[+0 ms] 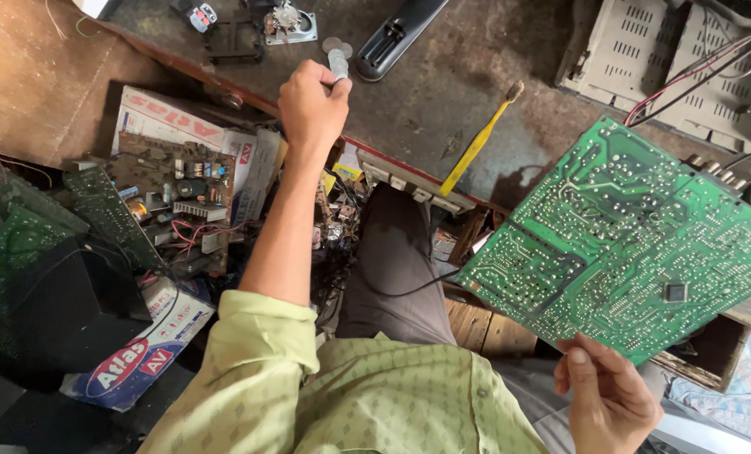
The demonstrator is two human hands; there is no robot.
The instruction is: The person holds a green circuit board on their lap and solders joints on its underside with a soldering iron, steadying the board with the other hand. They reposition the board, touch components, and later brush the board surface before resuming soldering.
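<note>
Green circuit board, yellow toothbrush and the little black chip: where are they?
Green circuit board point(619, 235): head view, middle of its solder side.
Yellow toothbrush point(475, 147): head view, middle of its handle.
Black chip point(675, 292): head view, its centre, on the board.

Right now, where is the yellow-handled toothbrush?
In the head view, the yellow-handled toothbrush lies slanted on the dark workbench, right of the raised left hand and left of the green circuit board.

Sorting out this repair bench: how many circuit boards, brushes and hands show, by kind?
Green circuit boards: 3 (held board, two at left)
Brown circuit board: 1
Yellow toothbrush: 1
Hands: 2 (left hand, right hand)
Total: 7
</note>
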